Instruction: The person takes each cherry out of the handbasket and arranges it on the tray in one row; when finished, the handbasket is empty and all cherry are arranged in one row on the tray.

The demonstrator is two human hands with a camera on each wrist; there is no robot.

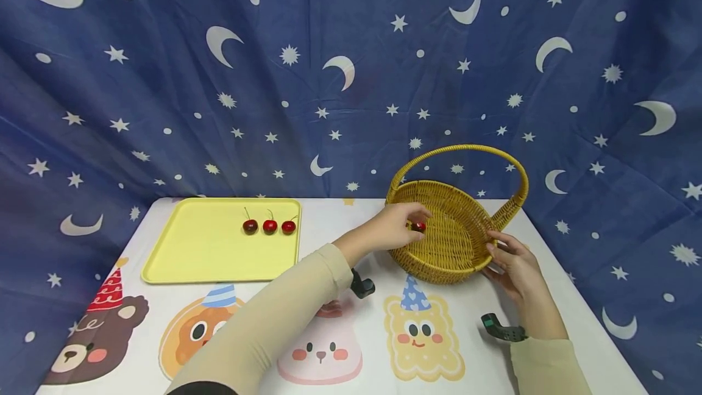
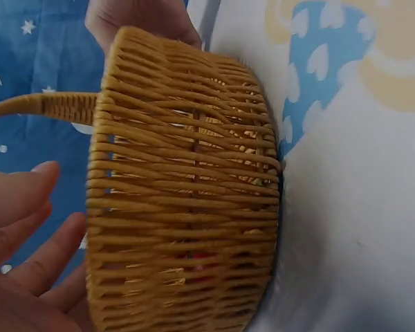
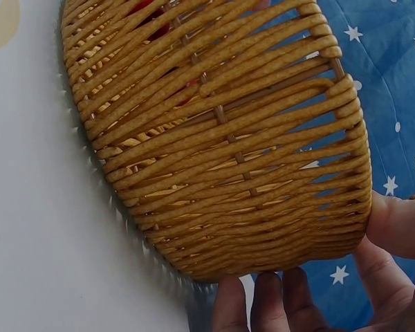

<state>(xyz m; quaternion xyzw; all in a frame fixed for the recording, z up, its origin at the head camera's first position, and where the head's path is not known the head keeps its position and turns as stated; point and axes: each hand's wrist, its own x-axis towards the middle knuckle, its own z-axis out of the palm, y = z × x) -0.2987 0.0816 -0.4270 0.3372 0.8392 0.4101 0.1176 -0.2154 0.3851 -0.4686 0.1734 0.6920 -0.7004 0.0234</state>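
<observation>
Right grip holds 1 basket; left grip spread near 1 cherry; 3 cherries on 1 tray.

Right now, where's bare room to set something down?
Yellow tray: bare left of its three cherries. Tablecloth: gap between tray and basket, beyond the left forearm. Crowded: the basket's left side, at the left hand, and its right rim, gripped by the right hand.

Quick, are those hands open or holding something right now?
Left hand: open, over the basket.
Right hand: holding the basket at its rim.
</observation>
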